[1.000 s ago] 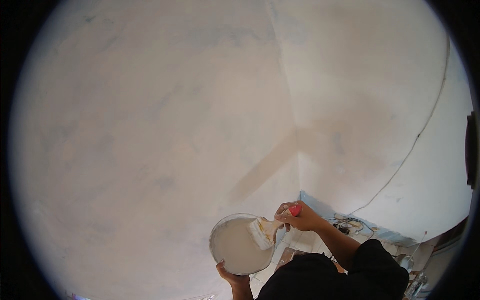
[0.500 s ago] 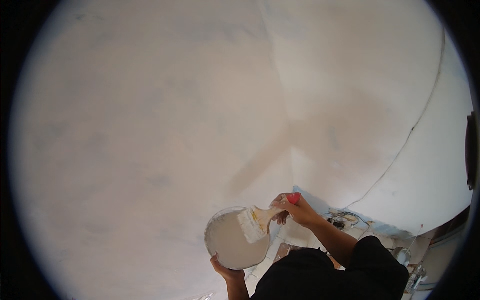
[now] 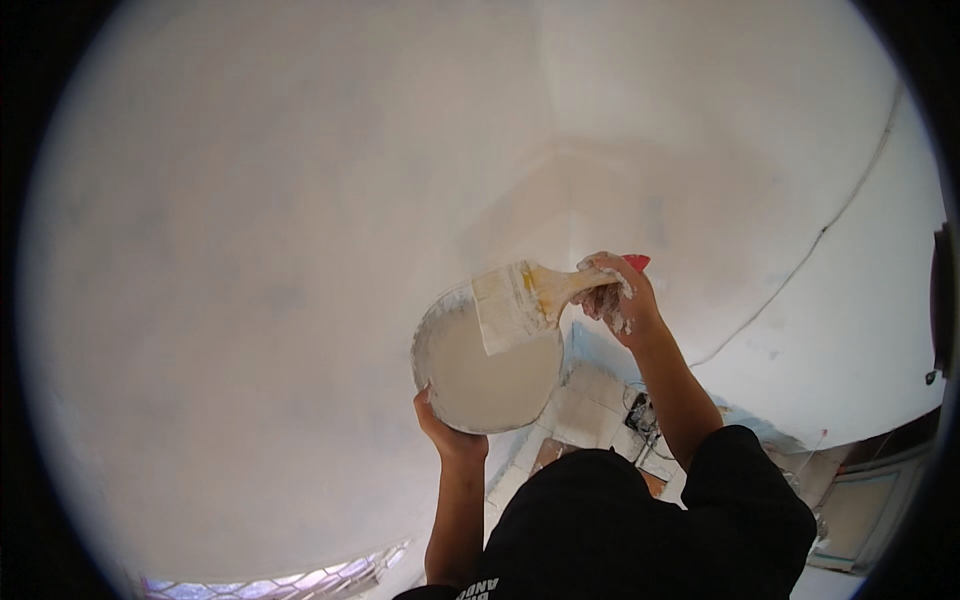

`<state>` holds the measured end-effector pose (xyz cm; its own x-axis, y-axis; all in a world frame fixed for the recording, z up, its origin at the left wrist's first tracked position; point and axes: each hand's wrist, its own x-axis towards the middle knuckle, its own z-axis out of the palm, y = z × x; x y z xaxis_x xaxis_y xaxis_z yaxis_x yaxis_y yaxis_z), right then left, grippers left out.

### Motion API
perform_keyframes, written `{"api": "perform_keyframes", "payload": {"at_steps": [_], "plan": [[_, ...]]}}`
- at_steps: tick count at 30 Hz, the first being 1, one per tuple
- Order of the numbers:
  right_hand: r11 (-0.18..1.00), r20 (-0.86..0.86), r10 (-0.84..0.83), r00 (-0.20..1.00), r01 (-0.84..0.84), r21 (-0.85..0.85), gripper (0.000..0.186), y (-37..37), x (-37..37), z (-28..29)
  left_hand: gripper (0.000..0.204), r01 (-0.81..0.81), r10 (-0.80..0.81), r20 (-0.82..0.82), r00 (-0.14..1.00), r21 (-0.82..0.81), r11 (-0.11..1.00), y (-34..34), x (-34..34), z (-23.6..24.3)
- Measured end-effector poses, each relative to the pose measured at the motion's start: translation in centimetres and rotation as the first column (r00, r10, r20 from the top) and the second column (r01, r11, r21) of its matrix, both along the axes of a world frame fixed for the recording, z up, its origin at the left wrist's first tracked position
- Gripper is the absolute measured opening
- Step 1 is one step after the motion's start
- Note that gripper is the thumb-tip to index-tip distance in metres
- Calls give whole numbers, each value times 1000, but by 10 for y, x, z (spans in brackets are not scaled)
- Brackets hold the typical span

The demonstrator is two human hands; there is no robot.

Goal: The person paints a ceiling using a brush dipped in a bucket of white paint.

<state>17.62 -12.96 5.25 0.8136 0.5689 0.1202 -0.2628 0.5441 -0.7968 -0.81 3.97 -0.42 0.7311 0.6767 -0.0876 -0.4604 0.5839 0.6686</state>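
My left hand (image 3: pixel 452 432) grips the near left rim of a round bucket (image 3: pixel 421 378), its thumb over the edge and the other fingers underneath or hidden. Pale, creamy paint (image 3: pixel 485 385) fills much of the bucket. In my right hand (image 3: pixel 620 293), smeared with white, is a wide paintbrush (image 3: pixel 545 292) with a wooden handle and a red end. The brush's white-coated bristles point left and lie over the far part of the bucket's opening. From this angle I cannot tell whether they touch the paint.
A patchy pale wall (image 3: pixel 250 280) fills the left and meets a second wall (image 3: pixel 720 120) at a corner. A thin cable (image 3: pixel 823 231) runs down the second wall. Below are a tiled floor (image 3: pixel 590 405) with clutter, and a window grille (image 3: pixel 290 583) at lower left.
Both hands have risen in the view, carrying the bucket and the paintbrush upward. The brush has turned more level and moved toward the bucket's far rim. A window grille has come into view.
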Motion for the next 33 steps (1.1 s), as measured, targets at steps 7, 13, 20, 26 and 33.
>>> {"api": "perform_keyframes", "payload": {"at_steps": [7, 13, 20, 26, 33], "plan": [[918, -289, -260, 921, 329, 223, 19, -3, 105, 0, 50, -20, 24, -54, 998, 70, 997, -14, 7, 14], [716, -400, -403, 823, 556, 422, 21, 23, 266, 35, 50, -130, 143, -162, 976, 86, 988, -19, 1, 12], [638, -323, -213, 922, 381, 669, 20, 65, 352, 123, 50, -191, 203, -186, 961, 83, 978, -12, -9, -11], [550, -361, -641, 678, 733, 400, 18, 81, 387, -6, 52, -207, 516, -117, 849, 824, 527, -12, -8, -29], [293, 155, -914, 374, 875, -385, 21, 40, 429, -57, 54, -109, 122, -191, 974, 75, 991, -4, -1, -14]]}}
